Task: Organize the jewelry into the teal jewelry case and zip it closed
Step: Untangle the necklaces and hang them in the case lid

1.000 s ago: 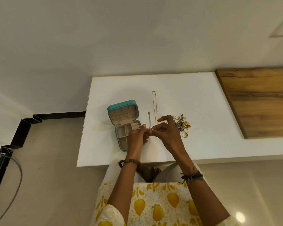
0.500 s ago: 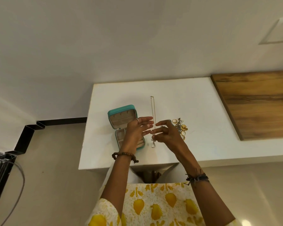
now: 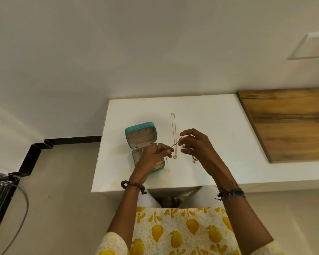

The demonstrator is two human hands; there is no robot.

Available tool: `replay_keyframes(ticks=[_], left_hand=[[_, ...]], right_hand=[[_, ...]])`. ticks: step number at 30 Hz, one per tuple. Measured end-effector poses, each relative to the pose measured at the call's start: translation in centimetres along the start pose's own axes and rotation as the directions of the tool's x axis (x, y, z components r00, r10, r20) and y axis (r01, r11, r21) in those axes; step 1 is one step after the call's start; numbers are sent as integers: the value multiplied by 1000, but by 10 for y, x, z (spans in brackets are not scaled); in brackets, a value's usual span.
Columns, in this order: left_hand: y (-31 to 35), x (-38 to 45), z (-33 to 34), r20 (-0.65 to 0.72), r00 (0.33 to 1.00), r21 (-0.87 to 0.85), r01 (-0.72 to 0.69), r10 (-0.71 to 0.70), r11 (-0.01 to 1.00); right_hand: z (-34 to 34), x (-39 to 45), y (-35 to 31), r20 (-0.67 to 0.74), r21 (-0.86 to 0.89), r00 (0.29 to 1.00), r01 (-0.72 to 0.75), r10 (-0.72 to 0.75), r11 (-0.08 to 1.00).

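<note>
Head view: the teal jewelry case [image 3: 141, 137] lies open and unzipped near the table's [image 3: 210, 115] left edge. The left hand [image 3: 151, 156] and right hand [image 3: 197, 146] each pinch one end of a short chain [image 3: 175, 143] (bracelet, probably). A pendant necklace [image 3: 174, 133] remains unpacked; early going, I judge. No writing legible.

Yellow-printed white top [image 3: 182, 230], beaded bracelet [image 3: 133, 185], dark wristbands [image 3: 230, 193].
</note>
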State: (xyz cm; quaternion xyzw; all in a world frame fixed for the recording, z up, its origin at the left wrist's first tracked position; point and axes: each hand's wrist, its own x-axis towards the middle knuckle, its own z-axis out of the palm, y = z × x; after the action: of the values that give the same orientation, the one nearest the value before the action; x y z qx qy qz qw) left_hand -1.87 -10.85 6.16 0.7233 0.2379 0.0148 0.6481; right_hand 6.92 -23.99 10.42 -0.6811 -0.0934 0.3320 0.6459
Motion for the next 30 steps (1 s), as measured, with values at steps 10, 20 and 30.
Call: replay_keyframes(ticks=[10,20,30], left_hand=[[19,-3,-13,-144,990,-88,-7,-6,996],[41,-3,-15,-114,991,-528,3,-74,849],[31,-4,-31,-83,991,-654,26,-105,756]], right_hand=[[2,2,3,-21,-302,1000,-16,11,953],[11,3,-1,100,-267,994,-24,53,963],[6,14,17,-127,-37,992,0,-4,999]])
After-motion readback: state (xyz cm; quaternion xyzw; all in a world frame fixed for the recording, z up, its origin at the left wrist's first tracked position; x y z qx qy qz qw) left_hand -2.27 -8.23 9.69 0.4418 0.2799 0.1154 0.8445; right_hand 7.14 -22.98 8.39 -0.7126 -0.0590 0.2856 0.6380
